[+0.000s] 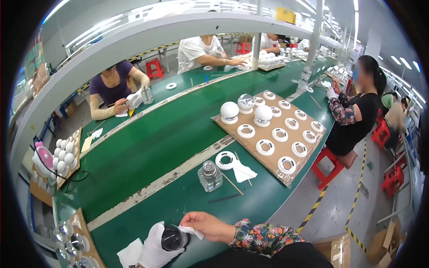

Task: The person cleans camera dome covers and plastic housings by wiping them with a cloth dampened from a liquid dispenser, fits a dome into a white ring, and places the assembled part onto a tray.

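My left hand (151,251), in a white glove, is closed round a dark glossy dome (174,238) at the bottom of the view. My right hand (209,224) is bare and pinches a small white wipe (193,231) against or close beside the dome's right side. Another white cloth (131,253) lies left of the gloved hand. Beyond my hands stand a clear glass bottle (210,177) and a white ring (225,160). A folded white wipe (244,172), thin wooden sticks (231,183) and a dark stick (224,198) lie beside them.
A cardboard sheet (284,148) at right carries several white rings, two white-topped domes (229,111) and a mirrored one (246,103). More domes (77,242) sit at lower left. A green belt (147,147) runs across the middle. Co-workers sit opposite and at right, near red stools (327,168).
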`<state>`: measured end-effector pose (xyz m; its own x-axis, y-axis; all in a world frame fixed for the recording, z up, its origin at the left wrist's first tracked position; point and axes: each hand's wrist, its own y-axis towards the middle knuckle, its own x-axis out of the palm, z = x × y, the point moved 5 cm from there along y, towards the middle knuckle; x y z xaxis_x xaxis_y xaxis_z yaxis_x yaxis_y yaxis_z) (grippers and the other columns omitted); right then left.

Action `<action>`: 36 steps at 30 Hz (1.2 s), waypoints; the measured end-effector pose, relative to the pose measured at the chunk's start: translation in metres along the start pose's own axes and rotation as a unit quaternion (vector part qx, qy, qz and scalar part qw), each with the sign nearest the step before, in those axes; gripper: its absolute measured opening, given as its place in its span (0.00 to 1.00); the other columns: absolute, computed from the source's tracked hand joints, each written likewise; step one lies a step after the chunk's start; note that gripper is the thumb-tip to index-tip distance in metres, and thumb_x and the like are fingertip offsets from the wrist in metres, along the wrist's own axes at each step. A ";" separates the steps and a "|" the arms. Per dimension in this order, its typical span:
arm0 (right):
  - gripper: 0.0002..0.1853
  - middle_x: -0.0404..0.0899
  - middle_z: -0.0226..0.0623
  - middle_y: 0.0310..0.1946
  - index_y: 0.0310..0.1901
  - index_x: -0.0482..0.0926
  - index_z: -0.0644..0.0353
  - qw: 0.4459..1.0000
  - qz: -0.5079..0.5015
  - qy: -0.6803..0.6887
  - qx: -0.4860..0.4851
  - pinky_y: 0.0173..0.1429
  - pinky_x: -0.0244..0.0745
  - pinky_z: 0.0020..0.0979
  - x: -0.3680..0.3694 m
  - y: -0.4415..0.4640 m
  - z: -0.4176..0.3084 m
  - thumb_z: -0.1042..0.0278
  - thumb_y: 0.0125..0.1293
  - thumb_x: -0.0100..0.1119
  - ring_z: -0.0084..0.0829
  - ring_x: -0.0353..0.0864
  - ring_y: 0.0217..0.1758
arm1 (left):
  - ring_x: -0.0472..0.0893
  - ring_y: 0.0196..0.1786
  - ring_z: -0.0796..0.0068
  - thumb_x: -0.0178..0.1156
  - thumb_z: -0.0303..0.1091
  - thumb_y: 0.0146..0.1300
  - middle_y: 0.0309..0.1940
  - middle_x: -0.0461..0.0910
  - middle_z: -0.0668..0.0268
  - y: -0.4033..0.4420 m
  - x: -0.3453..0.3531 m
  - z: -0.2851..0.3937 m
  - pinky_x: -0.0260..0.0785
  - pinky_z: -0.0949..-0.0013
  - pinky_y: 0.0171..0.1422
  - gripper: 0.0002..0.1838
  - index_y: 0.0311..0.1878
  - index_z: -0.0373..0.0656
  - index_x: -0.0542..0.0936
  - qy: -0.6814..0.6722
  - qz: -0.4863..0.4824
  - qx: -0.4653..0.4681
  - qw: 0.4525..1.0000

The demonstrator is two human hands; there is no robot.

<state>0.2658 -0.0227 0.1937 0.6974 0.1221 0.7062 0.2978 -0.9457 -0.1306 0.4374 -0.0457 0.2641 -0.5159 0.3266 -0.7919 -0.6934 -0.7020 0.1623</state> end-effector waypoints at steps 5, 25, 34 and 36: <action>0.05 0.82 0.33 0.38 0.42 0.78 0.63 1.000 0.021 0.000 0.008 0.46 0.76 0.23 -0.002 0.000 -0.002 0.72 0.71 0.57 0.22 0.81 0.40 | 0.78 0.57 0.48 0.80 0.40 0.43 0.57 0.73 0.46 0.000 -0.002 0.006 0.75 0.58 0.59 0.44 0.62 0.33 0.69 0.008 0.029 -0.028 0.999; 0.19 0.78 0.40 0.31 0.51 0.78 0.59 0.701 -0.105 -0.674 -0.210 0.36 0.78 0.35 0.041 -0.016 -0.043 0.78 0.55 0.63 0.37 0.81 0.33 | 0.77 0.58 0.66 0.80 0.30 0.41 0.56 0.73 0.56 -0.016 -0.008 -0.043 0.71 0.61 0.64 0.50 0.68 0.38 0.61 -0.370 0.220 -0.066 0.900; 0.06 0.74 0.37 0.27 0.35 0.74 0.62 0.444 -0.206 -0.842 -0.227 0.31 0.76 0.35 0.072 -0.007 -0.001 0.72 0.55 0.56 0.36 0.79 0.29 | 0.73 0.60 0.65 0.75 0.32 0.42 0.59 0.68 0.58 -0.035 -0.038 -0.069 0.70 0.61 0.65 0.49 0.68 0.39 0.61 -0.291 0.336 -0.072 0.893; 0.06 0.74 0.39 0.28 0.31 0.76 0.65 0.425 -0.211 -0.845 -0.245 0.29 0.77 0.36 0.074 -0.010 0.002 0.71 0.53 0.57 0.36 0.79 0.29 | 0.70 0.63 0.65 0.74 0.34 0.42 0.61 0.67 0.58 -0.036 -0.044 -0.065 0.67 0.60 0.68 0.48 0.68 0.39 0.61 -0.315 0.354 -0.099 0.875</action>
<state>0.3158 -0.0038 0.2456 0.2455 -0.0382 -0.9686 0.7457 -0.6310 0.2139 0.5179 -0.0763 0.2551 -0.9991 0.0062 -0.0419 -0.0195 -0.9453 0.3256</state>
